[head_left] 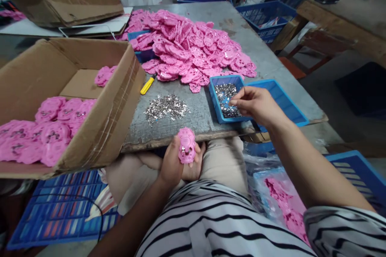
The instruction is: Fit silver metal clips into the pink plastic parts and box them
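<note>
My left hand [172, 164] grips a pink plastic part [187, 145] over my lap, just below the table edge. Small metal pieces sit in a cutout in the lower half of that part. Above a blue bin [213, 98] of small silver metal pieces [226, 88], my right hand [256, 103] has its thumb and fingers pinched together. Whatever lies between those fingertips is too small to make out. A loose heap of the same metal pieces [167, 107] spreads on the table left of the bin.
A large pile of pink parts [193, 48] covers the table's middle. Left stands a cardboard box [120, 108] holding pink parts. A yellow-handled tool [147, 85] lies beside it. A second blue bin [283, 100] is at the right, and a bag of pink parts [289, 204] sits below.
</note>
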`<state>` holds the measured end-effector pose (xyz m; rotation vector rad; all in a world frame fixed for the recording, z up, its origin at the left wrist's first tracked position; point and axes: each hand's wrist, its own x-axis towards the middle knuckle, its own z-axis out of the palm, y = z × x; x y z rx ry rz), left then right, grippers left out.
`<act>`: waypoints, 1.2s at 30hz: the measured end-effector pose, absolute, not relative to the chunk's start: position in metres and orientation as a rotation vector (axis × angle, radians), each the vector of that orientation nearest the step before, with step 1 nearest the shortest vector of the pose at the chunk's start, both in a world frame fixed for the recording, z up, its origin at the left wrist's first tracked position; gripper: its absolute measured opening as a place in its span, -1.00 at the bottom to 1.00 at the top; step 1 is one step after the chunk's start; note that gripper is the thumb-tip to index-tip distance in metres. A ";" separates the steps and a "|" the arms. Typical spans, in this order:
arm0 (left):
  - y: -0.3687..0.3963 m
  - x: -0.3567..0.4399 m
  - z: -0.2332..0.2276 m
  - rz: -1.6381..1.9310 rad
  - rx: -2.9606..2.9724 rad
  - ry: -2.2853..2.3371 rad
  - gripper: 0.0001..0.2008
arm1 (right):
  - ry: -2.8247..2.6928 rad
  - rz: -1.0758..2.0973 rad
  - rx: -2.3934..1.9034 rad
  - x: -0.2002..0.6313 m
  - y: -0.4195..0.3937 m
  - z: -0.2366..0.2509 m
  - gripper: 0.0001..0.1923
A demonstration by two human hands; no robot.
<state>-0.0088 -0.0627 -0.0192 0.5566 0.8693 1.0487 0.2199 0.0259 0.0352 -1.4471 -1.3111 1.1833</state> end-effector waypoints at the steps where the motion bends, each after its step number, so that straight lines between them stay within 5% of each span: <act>1: -0.061 -0.007 -0.017 1.084 0.556 0.880 -0.50 | -1.296 1.286 -1.345 0.209 0.015 0.035 -0.71; 7: -0.062 0.002 -0.006 1.260 0.628 1.026 -0.64 | -1.025 1.723 -0.994 0.150 -0.039 0.005 -0.75; 27: -0.079 0.000 -0.009 1.237 0.505 1.015 -0.59 | -0.969 1.370 -1.088 0.118 -0.075 -0.031 -0.82; 36: -0.085 -0.003 -0.010 1.167 0.778 1.223 -0.66 | -1.307 1.526 -1.128 0.139 -0.062 -0.015 -0.75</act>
